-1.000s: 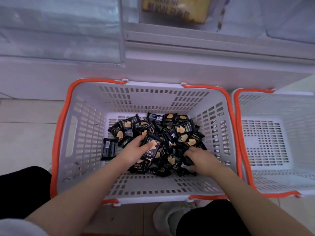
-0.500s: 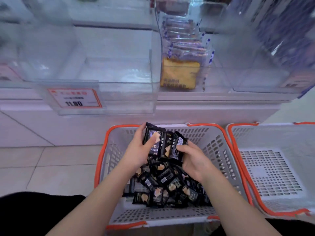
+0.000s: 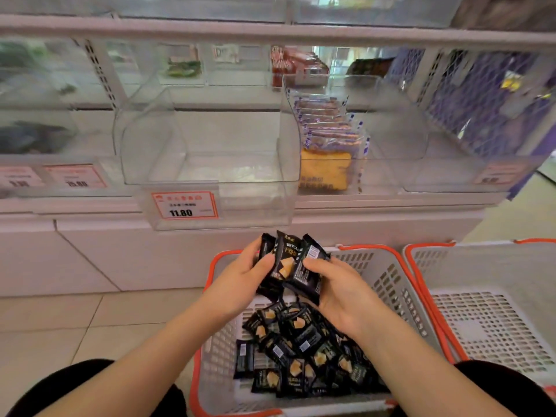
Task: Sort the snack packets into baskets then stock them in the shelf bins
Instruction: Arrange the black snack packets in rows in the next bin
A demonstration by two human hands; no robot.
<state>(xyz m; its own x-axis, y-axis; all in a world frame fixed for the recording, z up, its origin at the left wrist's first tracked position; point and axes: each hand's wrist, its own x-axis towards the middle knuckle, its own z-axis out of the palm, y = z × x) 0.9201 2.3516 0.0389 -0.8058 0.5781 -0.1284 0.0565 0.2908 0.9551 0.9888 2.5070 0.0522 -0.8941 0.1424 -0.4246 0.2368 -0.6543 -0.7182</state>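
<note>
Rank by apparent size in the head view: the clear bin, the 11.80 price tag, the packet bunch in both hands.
1. clear bin, largest by far.
2. packet bunch held by the left hand and right hand.
3. price tag; close to the bunch, which sits nearer the camera, so unsure.

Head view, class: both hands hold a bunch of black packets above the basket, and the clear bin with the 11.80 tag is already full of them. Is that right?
Not quite. In the head view the bin with the 11.80 tag holds nothing. The rest stands: both hands, left and right, hold black packets above the basket.

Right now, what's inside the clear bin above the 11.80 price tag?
Nothing shows inside the clear bin: only its bare floor and walls. The price tag covers part of its lower front.
</note>
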